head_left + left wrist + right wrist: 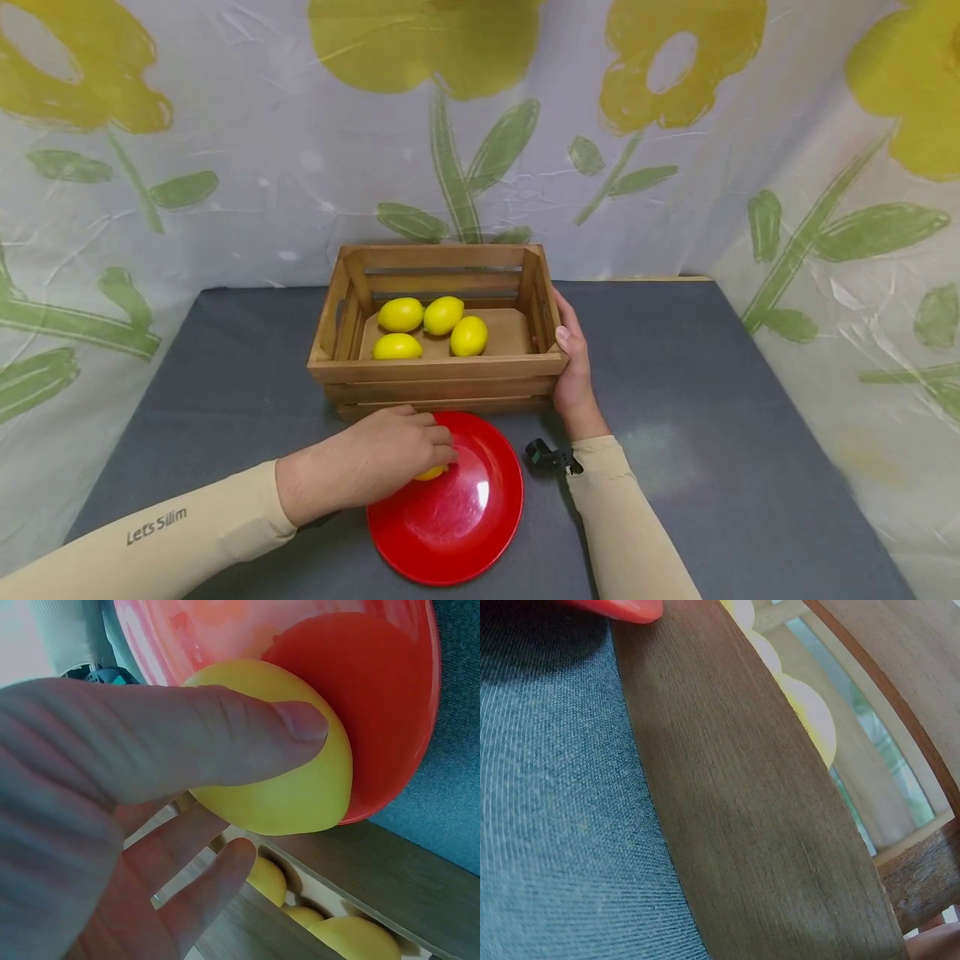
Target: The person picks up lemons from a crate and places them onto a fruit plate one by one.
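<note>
Over the upper left of the red plate [465,533], my left hand [382,454] grips a lemon [277,795]. In the left wrist view the thumb lies across the lemon, and other fingers show beyond it; in the head view the hand covers most of it. My right hand [574,375] holds the right end of the wooden crate [442,388], thumb by the front corner. Inside the crate lie several lemons [468,336]. In the right wrist view, the crate's front slat [742,802] fills the middle, and only a bit of the hand shows at the lower right corner.
The dark grey table [675,400] extends to both sides of the crate. A flower-printed curtain [285,167] hangs behind and along the sides. A small black device [551,457] sits by the right sleeve's cuff, right of the plate.
</note>
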Motion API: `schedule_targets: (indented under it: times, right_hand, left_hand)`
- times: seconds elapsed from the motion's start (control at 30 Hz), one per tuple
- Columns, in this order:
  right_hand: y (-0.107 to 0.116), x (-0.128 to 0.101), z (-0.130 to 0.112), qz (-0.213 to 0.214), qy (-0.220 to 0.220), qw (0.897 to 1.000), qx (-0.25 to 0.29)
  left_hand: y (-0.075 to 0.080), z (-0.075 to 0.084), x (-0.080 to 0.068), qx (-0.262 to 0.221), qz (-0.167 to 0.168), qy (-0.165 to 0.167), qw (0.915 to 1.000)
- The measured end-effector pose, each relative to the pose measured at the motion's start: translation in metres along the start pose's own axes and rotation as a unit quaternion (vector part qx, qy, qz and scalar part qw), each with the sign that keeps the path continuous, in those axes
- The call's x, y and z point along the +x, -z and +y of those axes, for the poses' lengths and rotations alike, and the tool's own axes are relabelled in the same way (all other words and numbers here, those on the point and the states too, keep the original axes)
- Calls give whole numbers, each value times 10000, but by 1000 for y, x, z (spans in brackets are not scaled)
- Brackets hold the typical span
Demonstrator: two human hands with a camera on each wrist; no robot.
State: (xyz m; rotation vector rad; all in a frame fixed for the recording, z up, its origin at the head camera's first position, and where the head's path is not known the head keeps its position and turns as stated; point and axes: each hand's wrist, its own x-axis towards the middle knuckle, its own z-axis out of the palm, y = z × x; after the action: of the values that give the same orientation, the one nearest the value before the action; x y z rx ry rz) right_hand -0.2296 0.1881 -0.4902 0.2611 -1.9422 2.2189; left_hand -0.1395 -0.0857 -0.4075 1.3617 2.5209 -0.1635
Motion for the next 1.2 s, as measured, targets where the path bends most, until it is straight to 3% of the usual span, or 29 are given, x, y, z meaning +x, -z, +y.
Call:
schedule_targets:
  times: [0.33, 0.6, 0.83, 1.2]
  right_hand:
    - [0, 0, -3, 10, 31, 10000, 33]
    - [2, 0, -1, -3, 110, 9998, -164]
    - [2, 1, 1, -12, 99, 9998, -149]
    - [1, 1, -2, 9, 131, 9999, -95]
  left_hand:
    - [1, -1, 1, -85, 198, -79, 9997]
    - [4, 0, 5, -372, -1, 52, 9993]
    - [8, 1, 5, -398, 43, 20, 9992]
    - [46, 4, -2, -451, 322, -154, 9983]
